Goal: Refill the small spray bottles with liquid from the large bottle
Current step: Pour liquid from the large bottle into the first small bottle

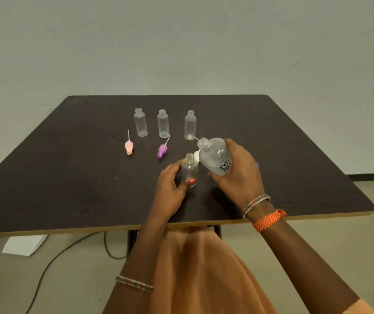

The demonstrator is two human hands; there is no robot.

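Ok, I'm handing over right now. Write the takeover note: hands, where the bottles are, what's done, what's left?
Left hand grips the small bottle, upright on the table.
Right hand holds the large bottle, uncapped, tilted toward it.
Three open small bottles stand behind, apparently empty; pink spray cap and purple spray cap lie loose.
Done: caps off. Left: fill all four, recap.

Left hand (170, 186) curls around a small bottle (189, 169); right hand (238, 173) grips the tilted large bottle (214, 156)
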